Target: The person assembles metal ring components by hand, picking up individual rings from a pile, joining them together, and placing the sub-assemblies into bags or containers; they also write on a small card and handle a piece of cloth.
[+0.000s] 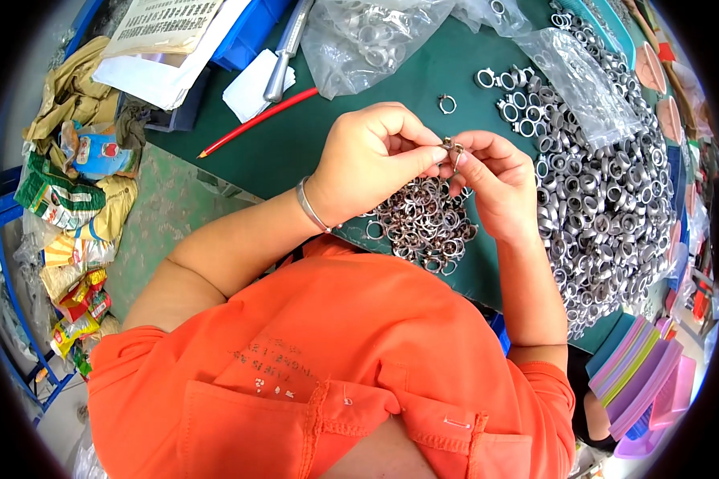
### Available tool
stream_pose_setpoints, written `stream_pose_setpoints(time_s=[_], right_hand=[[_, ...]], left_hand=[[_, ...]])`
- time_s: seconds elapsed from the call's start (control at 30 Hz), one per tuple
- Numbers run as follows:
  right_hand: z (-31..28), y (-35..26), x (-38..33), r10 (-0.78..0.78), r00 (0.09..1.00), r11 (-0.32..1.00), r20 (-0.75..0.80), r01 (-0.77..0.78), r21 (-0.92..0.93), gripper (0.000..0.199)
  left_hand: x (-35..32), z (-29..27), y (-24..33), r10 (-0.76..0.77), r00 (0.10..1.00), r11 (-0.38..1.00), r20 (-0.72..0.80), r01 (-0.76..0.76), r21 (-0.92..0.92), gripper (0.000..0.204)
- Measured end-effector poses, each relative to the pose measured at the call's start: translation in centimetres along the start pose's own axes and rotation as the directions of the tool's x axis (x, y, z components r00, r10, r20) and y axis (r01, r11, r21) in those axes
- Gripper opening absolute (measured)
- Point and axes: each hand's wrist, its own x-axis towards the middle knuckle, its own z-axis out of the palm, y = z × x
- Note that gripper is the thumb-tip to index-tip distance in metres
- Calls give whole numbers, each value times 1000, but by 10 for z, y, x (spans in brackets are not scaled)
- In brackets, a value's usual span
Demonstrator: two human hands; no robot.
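Observation:
My left hand point(369, 160), with a bangle on its wrist, pinches a small metal ring point(458, 152) between thumb and fingertips. From the other side my right hand point(499, 180) closes its thumb and fingers on the same piece. Fingertips partly cover it, though a dark brownish bit shows on top. Just beneath both hands lies a heap of thin silver rings with brown parts point(431, 227). Right of my right hand spreads a large pile of thicker grey metal rings point(599, 207). One loose ring point(446, 104) lies alone on the green tabletop point(411, 88) beyond my fingers.
A red pencil point(260, 122), a metal-handled tool point(286, 52) and white paper slips point(257, 86) lie at the far left. Clear plastic bags point(367, 40) sit at the back. Blue bins point(248, 36) and crumpled wrappers point(80, 207) stand left; stacked coloured trays point(639, 375) are right.

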Motion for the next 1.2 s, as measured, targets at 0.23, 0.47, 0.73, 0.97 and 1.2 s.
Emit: stream_pose_setpoints(time_s=[0.23,0.47,0.73,0.97,1.2], right_hand=[[-2,5,-1,-4,999,999,43,2,53,14],[2,6,-6,-22,998,999,56,24,-33,13],[-5,-5,24,-337,921,482,196,347,-804,17],[-18,27,65,-456,887,249,78,211,-945,15],[-18,11,45,-57,998,998,14,57,-34,10]], left_hand=[[-6,4,-1,197,975,946,99,-215,242,9],[-12,4,0,315,935,806,166,-355,473,12],[-12,-19,-1,198,939,618,281,-342,708,10],[-18,2,63,570,704,549,422,-709,442,17],[-44,15,112,931,239,285,276,-948,-139,9]])
